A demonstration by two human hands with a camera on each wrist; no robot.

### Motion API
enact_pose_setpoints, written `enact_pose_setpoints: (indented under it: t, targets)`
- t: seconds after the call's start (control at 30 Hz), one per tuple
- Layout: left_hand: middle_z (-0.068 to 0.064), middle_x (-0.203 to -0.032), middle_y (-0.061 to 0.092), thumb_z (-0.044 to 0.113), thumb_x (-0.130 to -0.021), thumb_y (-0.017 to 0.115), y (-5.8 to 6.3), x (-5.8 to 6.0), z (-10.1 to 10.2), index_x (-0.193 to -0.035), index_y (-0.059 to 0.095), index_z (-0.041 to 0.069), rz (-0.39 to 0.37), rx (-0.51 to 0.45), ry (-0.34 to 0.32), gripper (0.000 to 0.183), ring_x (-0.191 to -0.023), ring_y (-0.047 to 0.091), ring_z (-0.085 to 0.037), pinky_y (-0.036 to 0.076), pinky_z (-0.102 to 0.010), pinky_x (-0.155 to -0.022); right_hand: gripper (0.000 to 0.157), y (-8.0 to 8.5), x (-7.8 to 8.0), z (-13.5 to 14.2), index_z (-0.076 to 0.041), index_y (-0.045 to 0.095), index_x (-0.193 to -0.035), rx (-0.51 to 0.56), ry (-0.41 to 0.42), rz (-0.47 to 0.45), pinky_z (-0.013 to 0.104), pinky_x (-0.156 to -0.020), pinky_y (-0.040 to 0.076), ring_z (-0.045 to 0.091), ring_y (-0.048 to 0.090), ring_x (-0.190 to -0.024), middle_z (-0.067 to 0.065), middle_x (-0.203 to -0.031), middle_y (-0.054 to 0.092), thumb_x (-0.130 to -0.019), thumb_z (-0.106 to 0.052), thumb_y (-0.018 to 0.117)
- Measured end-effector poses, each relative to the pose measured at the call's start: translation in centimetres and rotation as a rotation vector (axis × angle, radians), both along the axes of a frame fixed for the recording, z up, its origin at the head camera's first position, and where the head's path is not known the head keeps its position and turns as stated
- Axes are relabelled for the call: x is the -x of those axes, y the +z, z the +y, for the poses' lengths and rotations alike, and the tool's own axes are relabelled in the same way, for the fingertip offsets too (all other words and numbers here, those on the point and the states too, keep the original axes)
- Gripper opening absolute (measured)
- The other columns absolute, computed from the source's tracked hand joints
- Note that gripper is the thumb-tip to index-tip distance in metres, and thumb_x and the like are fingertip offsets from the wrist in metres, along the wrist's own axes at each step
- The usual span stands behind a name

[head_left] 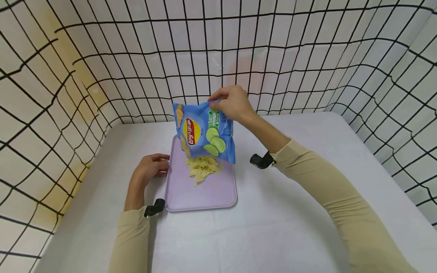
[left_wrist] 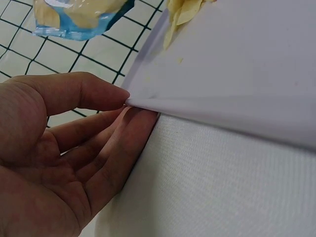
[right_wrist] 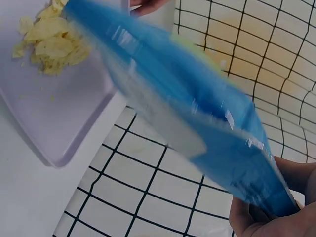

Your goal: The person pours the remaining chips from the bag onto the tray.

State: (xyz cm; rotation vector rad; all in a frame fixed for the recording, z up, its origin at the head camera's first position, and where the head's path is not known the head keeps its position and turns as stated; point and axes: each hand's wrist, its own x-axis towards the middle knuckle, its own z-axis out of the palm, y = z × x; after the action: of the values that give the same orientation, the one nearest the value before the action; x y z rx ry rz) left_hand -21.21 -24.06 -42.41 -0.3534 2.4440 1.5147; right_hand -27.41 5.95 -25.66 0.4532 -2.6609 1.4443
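A blue bag of Lay's potato chips (head_left: 201, 131) hangs tilted over a pale purple tray (head_left: 201, 201). My right hand (head_left: 233, 104) grips the bag by its upper corner, thumb on the printed front. Below the bag, a heap of potato chips (head_left: 203, 168) lies on the tray, with a few crumbs beside it. My left hand (head_left: 150, 168) is at the tray's left edge. In the left wrist view, its thumb (left_wrist: 106, 93) lies on top of the rim and the fingers are beneath, pinching it. The bag looks blurred in the right wrist view.
The tray lies on a white-covered table (head_left: 273, 227). Black wire grid panels (head_left: 222, 49) stand along the back and both sides. A black wrist-worn device (head_left: 262, 160) sits at the right cuff, another (head_left: 155, 207) at the left.
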Motion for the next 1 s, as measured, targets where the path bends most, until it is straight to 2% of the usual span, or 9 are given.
enact_pose_setpoints:
  t: [0.37, 0.7, 1.0]
  targets:
    - [-0.02, -0.124, 0.069, 0.016, -0.094, 0.065, 0.2, 0.0, -0.1, -0.14, 0.058, 0.005, 0.005, 0.004, -0.022, 0.048, -0.084, 0.073, -0.014, 0.06, -0.025, -0.077, 0.026, -0.5, 0.4, 1.4, -0.007, 0.074, -0.119, -0.018, -0.035, -0.128, 0.032, -0.084, 0.06, 0.024, 0.065, -0.097, 0.01, -0.119, 0.067, -0.096, -0.018, 0.069]
    - [-0.02, -0.126, 0.068, 0.015, -0.093, 0.065, 0.2, 0.0, -0.1, -0.139, 0.058, 0.003, 0.009, -0.016, -0.016, 0.048, -0.084, 0.072, -0.013, 0.061, -0.026, -0.077, 0.024, -0.7, 0.5, 1.8, -0.005, 0.075, -0.112, 0.018, -0.079, -0.161, 0.028, -0.076, 0.059, 0.025, 0.066, -0.09, 0.012, -0.118, 0.064, -0.098, -0.02, 0.063]
    - [-0.02, -0.123, 0.069, 0.015, -0.094, 0.065, 0.0, -0.1, -0.1, -0.138, 0.059, 0.004, 0.014, -0.012, -0.012, 0.046, -0.082, 0.072, -0.014, 0.06, -0.025, -0.075, 0.026, -1.2, 0.5, 2.9, -0.005, 0.075, -0.111, 0.05, -0.064, -0.162, 0.033, -0.081, 0.057, 0.026, 0.063, -0.098, 0.012, -0.125, 0.063, -0.093, -0.017, 0.062]
